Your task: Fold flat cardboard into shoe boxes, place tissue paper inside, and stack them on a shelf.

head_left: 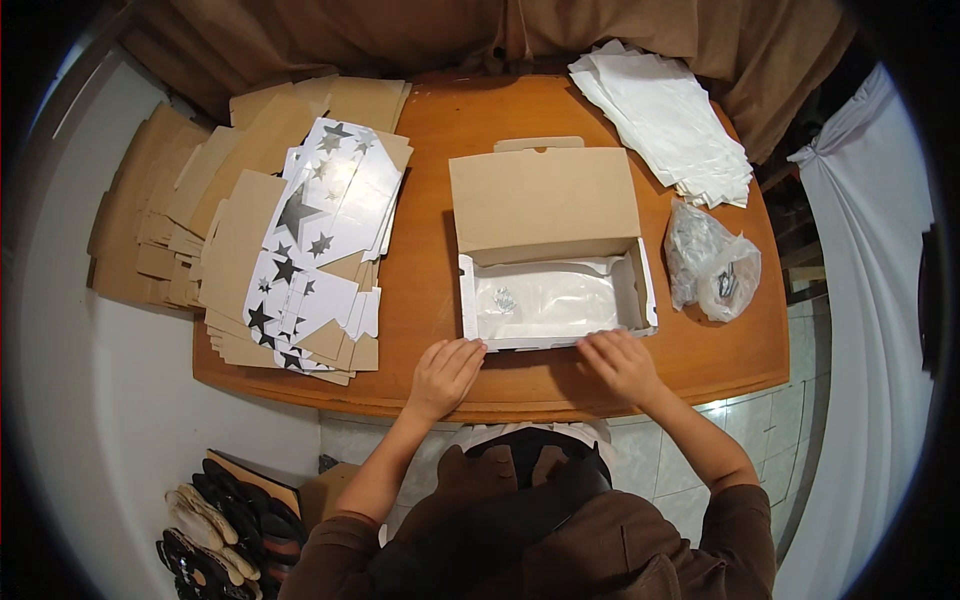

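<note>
In front of me stands an open cardboard box [548, 205], brown inside and white outside, its hinged lid tilted back. White tissue paper [560, 300] lines its bottom, and a small clear packet [504, 299] lies on the left part of the paper. My left hand [446, 378] rests palm down at the front left corner, fingers stretched side by side and touching the box. Over the front wall near the right corner, my right hand [619, 366] lays its fingers slightly apart on the edge. Neither hand visibly grasps anything; the thumbs are hard to make out.
At left lie stacks of flat brown cardboard blanks [240, 225], with white star-printed blanks [318, 240] on top. A pile of white tissue sheets [665, 120] occupies the far right of the wooden table [430, 230]. Nearer is a clear plastic bag [712, 260] of small packets. Shoes [235, 530] sit lower left.
</note>
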Demonstrator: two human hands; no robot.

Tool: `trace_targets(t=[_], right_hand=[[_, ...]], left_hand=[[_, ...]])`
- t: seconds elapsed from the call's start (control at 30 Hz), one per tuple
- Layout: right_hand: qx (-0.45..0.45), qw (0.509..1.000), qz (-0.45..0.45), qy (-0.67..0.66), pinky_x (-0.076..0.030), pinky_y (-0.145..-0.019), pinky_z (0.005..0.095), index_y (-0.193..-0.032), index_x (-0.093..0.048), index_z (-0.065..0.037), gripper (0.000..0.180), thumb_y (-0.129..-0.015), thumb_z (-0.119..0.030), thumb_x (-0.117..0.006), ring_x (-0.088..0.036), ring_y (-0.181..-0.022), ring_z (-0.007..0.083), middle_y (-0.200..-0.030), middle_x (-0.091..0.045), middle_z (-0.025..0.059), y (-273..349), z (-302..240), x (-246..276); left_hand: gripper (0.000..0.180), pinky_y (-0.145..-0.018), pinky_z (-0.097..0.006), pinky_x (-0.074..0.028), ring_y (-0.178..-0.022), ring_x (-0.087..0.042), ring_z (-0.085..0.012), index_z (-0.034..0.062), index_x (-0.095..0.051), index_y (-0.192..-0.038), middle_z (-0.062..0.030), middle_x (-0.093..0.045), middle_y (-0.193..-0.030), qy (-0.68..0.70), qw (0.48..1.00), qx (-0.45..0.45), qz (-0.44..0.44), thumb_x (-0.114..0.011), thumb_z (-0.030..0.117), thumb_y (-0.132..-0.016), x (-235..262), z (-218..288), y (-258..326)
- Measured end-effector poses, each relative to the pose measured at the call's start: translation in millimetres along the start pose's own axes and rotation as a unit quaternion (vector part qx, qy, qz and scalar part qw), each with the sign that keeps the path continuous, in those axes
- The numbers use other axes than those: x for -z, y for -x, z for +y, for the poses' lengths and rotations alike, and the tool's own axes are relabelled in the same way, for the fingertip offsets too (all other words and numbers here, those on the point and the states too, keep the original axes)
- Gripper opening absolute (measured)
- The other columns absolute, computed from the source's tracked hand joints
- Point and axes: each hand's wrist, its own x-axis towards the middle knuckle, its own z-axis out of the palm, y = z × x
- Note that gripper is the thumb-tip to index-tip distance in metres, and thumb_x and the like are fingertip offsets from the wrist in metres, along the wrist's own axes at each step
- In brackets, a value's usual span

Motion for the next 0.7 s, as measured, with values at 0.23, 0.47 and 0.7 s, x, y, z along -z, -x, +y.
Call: trace_targets(t=[0.23, 0.47, 0.7], right_hand=[[-0.109, 0.993, -0.015, 0.035, -0.045, -0.088, 0.0392, -0.112, -0.058, -0.002, 0.038, -0.075, -0.012, -0.058, -0.058, -0.099, 0.024, -0.106, -0.059, 0.0095, 29, 26, 24], [-0.106, 0.992, -0.05, 0.039, -0.038, -0.102, 0.0437, -0.11, -0.058, -0.002, 0.033, -0.078, -0.008, -0.051, -0.06, -0.096, 0.0223, -0.101, -0.06, 0.0099, 37, 31, 15], [-0.121, 0.988, -0.093, -0.034, -0.036, -0.105, 0.0461, -0.102, -0.058, -0.004, 0.026, -0.077, -0.004, -0.051, -0.059, -0.083, 0.0248, -0.084, -0.056, 0.0088, 29, 43, 16]], left_hand=[[0.031, -0.088, -0.032, -0.035, -0.101, -0.055, -0.0148, 0.0085, -0.062, -0.109, 0.0, -0.062, -0.109, -0.019, 0.999, 0.032, -0.024, -0.058, 0.01, -0.078, -8, 3, 11], [0.033, -0.088, -0.035, -0.032, -0.1, -0.054, -0.0171, 0.0093, -0.063, -0.105, -0.0003, -0.062, -0.103, 0.014, 0.997, 0.067, -0.038, -0.059, 0.005, -0.073, -11, 3, 6], [0.027, -0.09, -0.041, -0.026, -0.098, -0.053, -0.0194, 0.0089, -0.062, -0.094, -0.0004, -0.061, -0.093, 0.027, 0.993, 0.101, -0.055, -0.059, 0.001, -0.069, -12, 6, 2]])
